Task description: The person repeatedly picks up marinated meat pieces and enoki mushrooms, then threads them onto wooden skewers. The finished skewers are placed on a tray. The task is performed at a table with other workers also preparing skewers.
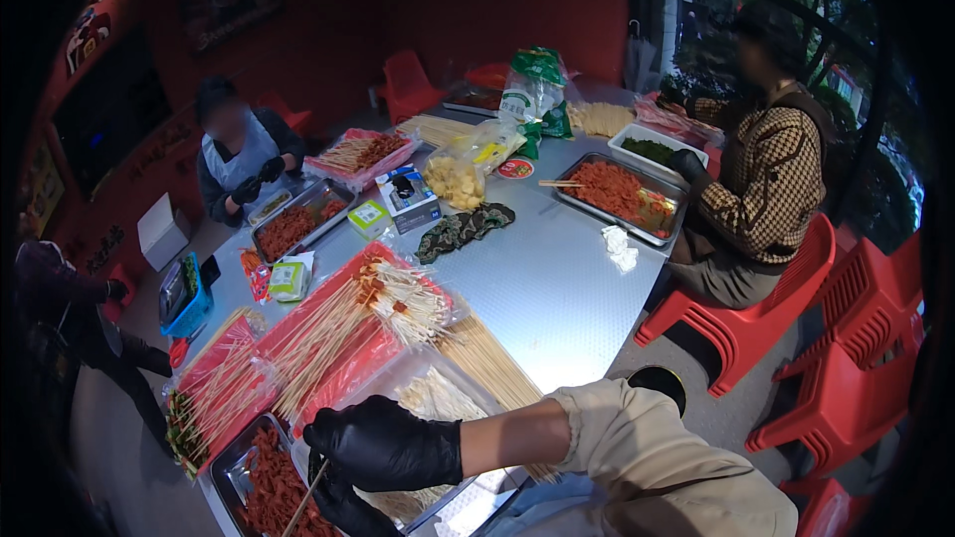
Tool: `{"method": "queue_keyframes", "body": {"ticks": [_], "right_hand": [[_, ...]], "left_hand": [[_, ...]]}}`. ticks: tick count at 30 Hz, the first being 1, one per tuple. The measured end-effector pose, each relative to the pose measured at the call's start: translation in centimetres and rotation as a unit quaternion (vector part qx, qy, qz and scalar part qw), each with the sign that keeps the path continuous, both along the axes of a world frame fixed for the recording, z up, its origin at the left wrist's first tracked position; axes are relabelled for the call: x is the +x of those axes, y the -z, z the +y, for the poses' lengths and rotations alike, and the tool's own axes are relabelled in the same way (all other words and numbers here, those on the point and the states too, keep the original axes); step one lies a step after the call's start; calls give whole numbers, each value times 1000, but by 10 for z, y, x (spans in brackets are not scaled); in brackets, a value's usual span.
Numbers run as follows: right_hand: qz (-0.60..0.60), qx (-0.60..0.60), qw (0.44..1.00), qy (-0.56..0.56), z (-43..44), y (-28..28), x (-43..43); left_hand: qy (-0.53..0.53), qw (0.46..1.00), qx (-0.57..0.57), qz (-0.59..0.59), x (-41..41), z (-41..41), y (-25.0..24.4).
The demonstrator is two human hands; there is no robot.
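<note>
Both my hands wear black gloves and meet at the bottom of the view. My right hand [384, 444] is above, with curled fingers touching my left hand [347, 503], which is partly hidden below it. A thin wooden skewer [307, 496] comes out from between them; its upper end is hidden by the fingers. Under my hands lies a clear plastic bin [489, 399] of enoki mushrooms [436, 394]. To the left, a metal tray [227, 462] holds red seasoned meat strips [272, 481]. Just beyond, skewered enoki bundles [403, 298] rest on a red tray [336, 261].
Bare bamboo skewers [492, 358] lie beside the bin. Further off are a glove box [406, 198], a patterned cloth [466, 231] and crumpled tissue [619, 248]. Gloved people sit across and at right; another person stands at left. Red plastic chairs [843, 380] are stacked at right.
</note>
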State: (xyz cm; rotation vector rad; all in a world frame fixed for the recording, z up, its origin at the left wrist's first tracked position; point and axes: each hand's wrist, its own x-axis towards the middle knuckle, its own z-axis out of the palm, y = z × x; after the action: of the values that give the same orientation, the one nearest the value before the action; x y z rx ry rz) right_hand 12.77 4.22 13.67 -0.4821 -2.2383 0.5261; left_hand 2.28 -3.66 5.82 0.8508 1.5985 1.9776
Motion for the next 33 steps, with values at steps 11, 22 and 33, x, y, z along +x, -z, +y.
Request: {"method": "queue_keyframes", "body": {"ticks": [11,22,33], "right_hand": [[-32,5,999,28,2,36,11],[7,-19,1000,9,3,6,11],[-19,38,998,35,7,-14,5]], "left_hand": [[79,996,16,-30,-28,18,51],[138,989,33,-40,-36,25,65],[63,994,-11,-83,-11,14,26]]}}
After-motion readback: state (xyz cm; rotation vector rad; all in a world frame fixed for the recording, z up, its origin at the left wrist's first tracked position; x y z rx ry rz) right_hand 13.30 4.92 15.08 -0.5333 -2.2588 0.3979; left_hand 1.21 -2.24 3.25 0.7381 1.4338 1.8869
